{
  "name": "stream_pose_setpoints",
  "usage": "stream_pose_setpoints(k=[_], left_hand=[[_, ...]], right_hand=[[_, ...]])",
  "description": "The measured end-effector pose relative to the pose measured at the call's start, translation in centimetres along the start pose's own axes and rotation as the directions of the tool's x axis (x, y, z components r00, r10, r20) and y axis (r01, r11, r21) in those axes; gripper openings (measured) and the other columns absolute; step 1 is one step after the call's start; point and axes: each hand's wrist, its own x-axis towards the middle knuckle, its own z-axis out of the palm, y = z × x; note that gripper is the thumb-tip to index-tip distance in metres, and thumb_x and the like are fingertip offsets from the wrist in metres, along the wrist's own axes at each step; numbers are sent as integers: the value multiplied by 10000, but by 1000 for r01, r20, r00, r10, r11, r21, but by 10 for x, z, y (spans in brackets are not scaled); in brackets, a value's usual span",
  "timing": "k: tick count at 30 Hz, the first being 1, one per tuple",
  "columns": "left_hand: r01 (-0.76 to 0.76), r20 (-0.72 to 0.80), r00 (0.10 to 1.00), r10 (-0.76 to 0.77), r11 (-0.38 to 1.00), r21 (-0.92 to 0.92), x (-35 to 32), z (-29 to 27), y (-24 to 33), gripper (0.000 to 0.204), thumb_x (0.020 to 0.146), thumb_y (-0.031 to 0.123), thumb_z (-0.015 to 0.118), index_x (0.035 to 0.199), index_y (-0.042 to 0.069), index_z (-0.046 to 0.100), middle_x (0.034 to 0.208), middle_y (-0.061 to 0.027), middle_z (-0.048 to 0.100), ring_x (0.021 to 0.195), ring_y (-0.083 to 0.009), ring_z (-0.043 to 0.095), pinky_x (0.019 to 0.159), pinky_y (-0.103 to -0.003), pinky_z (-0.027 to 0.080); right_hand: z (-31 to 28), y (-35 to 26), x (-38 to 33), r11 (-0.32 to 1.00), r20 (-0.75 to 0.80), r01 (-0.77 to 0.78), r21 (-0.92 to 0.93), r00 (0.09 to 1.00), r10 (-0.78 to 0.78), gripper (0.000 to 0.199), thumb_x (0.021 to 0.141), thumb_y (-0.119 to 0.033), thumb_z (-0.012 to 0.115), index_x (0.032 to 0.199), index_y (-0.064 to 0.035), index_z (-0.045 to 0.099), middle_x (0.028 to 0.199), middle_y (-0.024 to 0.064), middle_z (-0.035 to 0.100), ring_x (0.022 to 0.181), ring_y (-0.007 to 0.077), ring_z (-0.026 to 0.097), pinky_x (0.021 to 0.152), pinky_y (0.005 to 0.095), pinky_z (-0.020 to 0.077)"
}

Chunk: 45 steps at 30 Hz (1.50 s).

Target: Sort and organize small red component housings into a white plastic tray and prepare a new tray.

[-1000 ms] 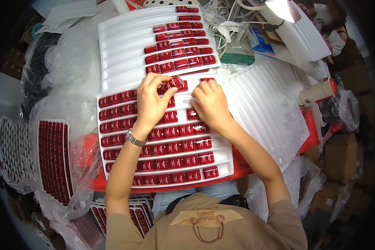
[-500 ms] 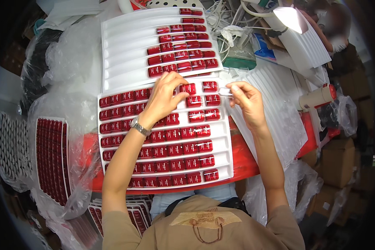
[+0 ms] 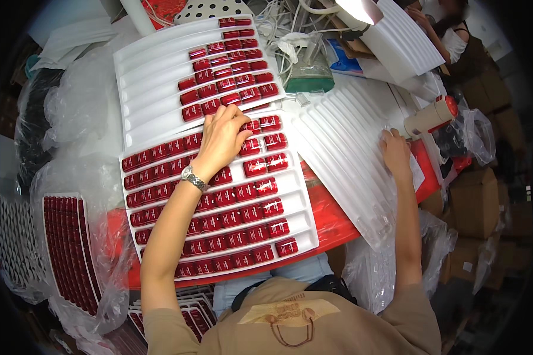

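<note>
My left hand [image 3: 221,137], with a metal watch at its wrist, reaches over the top rows of a white grooved tray [image 3: 302,216]. Its thumb and index finger close on the left end of a small red bottle-like container [image 3: 251,126]. Another red container [image 3: 270,123] lies just right of that one, in the same groove. Far to the right, my right hand [image 3: 395,148] rests at the edge of stacked white ribbed trays [image 3: 343,151]. Its fingers are bent together; whatever they hold, if anything, is hidden.
Behind lies a second grooved tray [image 3: 151,89], partly filled with red containers. A beige and red cylinder [image 3: 430,116] stands beyond my right hand. A lamp [image 3: 361,9] hangs over the far right. Plastic-wrapped trays [image 3: 71,254] stand at the left.
My right hand has moved right, from beside the tray's top row, where it held a small clear piece, to the ribbed trays. My left hand stays at the same container. The whole view has shifted.
</note>
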Motion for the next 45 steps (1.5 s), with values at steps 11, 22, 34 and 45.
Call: stream_pose_setpoints(k=[11, 22, 34, 45], left_hand=[[-45, -223, 975, 16, 991, -123, -28, -20, -13, 322, 731, 176, 751, 1013, 54, 652, 942, -50, 619, 859, -154, 537, 759, -317, 432], [168, -83, 949, -304, 711, -683, -38, -25, 33, 275, 791, 87, 700, 1045, 13, 624, 1002, -79, 627, 846, -152, 600, 753, -266, 490], [44, -157, 986, -54, 997, -69, -40, -32, -11, 367, 700, 184, 770, 979, -28, 659, 971, -93, 583, 927, -233, 557, 802, -349, 470], [139, 62, 949, -309, 236, -962, -76, -26, 46, 291, 843, 6, 633, 1118, -33, 547, 1010, -68, 593, 911, -109, 571, 860, -237, 496]], right_hand=[[-68, -153, -7, -159, 65, -103, 982, 972, -228, 229, 867, -114, 638, 1075, -17, 635, 762, 47, 665, 650, 55, 592, 540, 180, 469], [-89, -160, -19, 283, -246, 339, 897, 916, -318, 331, 862, -157, 601, 1157, -6, 606, 1181, 181, 592, 1144, 298, 537, 984, 364, 396], [19, -23, 47, 971, -184, 158, 178, 975, -124, 234, 782, -66, 628, 1008, -18, 664, 1000, 155, 657, 884, 278, 634, 705, 364, 520], [-117, -247, -53, -145, -271, 251, 957, 952, -139, 207, 800, 24, 644, 1005, 24, 675, 934, 117, 684, 794, 151, 637, 729, 253, 511]])
